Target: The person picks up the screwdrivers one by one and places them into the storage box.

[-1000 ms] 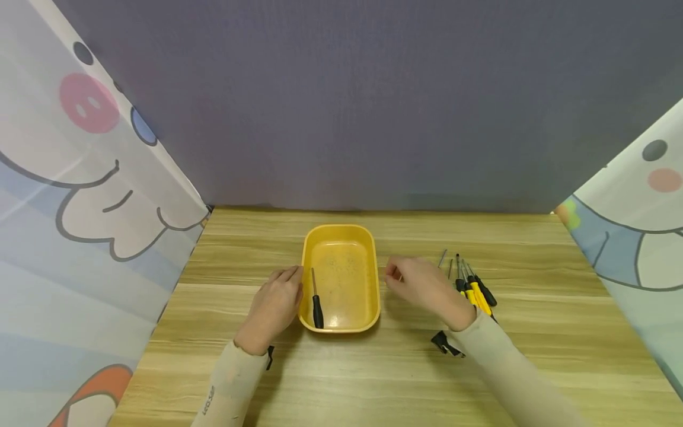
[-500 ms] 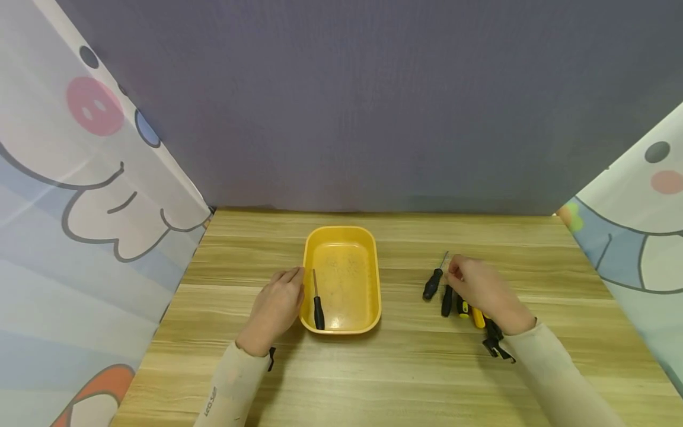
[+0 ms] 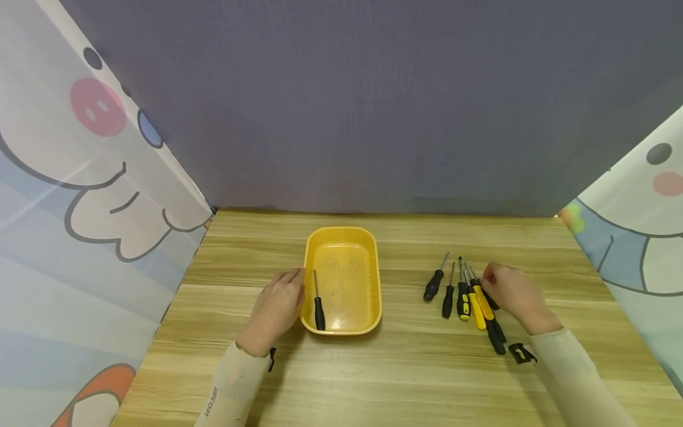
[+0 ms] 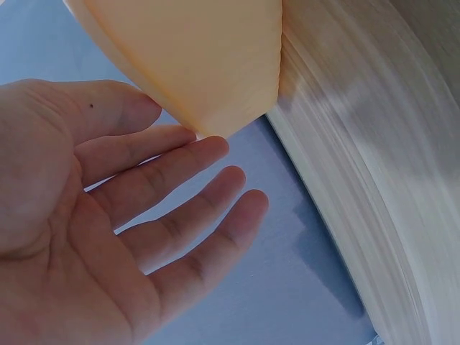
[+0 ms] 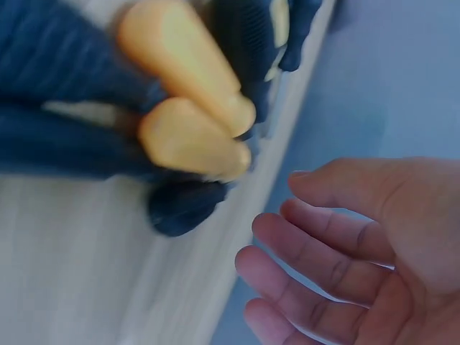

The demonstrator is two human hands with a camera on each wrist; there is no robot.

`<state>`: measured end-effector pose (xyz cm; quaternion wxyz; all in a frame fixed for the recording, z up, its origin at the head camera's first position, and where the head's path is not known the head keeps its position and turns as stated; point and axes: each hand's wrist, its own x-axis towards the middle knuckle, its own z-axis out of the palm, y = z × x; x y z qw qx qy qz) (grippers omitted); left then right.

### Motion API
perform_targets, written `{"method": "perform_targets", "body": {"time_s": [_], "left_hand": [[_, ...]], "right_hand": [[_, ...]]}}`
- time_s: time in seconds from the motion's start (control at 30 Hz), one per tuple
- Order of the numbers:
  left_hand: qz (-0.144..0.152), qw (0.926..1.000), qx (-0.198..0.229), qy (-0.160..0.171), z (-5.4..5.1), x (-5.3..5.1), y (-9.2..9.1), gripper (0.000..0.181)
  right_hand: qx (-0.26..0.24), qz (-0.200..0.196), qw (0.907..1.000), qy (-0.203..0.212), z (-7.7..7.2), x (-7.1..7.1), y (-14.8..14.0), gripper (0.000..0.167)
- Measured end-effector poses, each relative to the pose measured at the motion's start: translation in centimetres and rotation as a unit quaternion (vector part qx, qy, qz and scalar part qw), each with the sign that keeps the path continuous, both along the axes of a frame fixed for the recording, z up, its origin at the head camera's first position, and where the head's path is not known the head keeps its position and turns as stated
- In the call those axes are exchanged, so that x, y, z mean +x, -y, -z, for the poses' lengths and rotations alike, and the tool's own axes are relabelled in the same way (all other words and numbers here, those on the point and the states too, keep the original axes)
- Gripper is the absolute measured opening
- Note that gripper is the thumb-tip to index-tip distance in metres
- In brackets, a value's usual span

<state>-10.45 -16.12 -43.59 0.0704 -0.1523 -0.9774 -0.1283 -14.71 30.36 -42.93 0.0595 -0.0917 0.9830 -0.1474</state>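
My left hand (image 3: 277,302) lies at the yellow tray's left rim (image 3: 305,279); in the left wrist view its extended fingers and thumb (image 4: 136,187) touch the tray wall (image 4: 194,57). One black-handled screwdriver (image 3: 319,314) lies inside, along the left side. Holding nothing, my right hand (image 3: 517,296) hovers just right of a group of screwdrivers (image 3: 477,311). Seen from the right wrist, that hand (image 5: 352,251) has loosely bent fingers, apart from the yellow handles (image 5: 190,65) and black ones. Two black screwdrivers (image 3: 434,286) (image 3: 447,302) lie left of the group.
The wooden table (image 3: 395,379) meets a grey wall panel (image 3: 373,118) at the back. Cartoon-printed curtains (image 3: 96,178) stand on both sides. A small black object (image 3: 520,354) shows beside the right wrist.
My right hand has moved right, from beside the tray across the screwdrivers to their far side, uncovering them. My left hand stays at the tray's rim.
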Motion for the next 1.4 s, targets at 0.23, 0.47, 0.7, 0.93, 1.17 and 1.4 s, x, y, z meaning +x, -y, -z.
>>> {"method": "perform_targets", "body": {"time_s": [0.23, 0.47, 0.7, 0.93, 1.17, 1.4], "left_hand": [[0.001, 1.0000, -0.001, 0.000, 0.0, 0.0, -0.1, 0.041], [0.004, 1.0000, -0.001, -0.007, 0.0, 0.0, 0.0, 0.041], [0.003, 1.0000, 0.000, -0.005, 0.1, 0.0, 0.0, 0.041], [0.003, 1.0000, 0.002, 0.000, -0.1, 0.0, 0.0, 0.041], [0.000, 1.0000, 0.002, 0.007, -0.1, 0.0, 0.0, 0.041], [-0.002, 0.9999, 0.002, 0.016, -0.1, 0.0, -0.1, 0.041]], "right_hand": [[-0.005, 0.014, 0.9996, 0.022, 0.9, -0.3, -1.1, 0.020], [-0.008, 0.024, 0.9983, 0.053, 1.5, -0.6, -1.6, 0.022], [-0.007, 0.019, 0.9975, 0.067, 1.8, -1.0, -1.9, 0.024], [-0.009, 0.018, 0.9968, 0.077, 2.1, -1.4, -2.1, 0.027], [-0.009, 0.022, 0.9955, 0.092, 1.9, -1.8, -2.2, 0.028], [-0.015, 0.032, 0.9940, 0.103, 2.0, -1.7, -2.3, 0.026]]}}
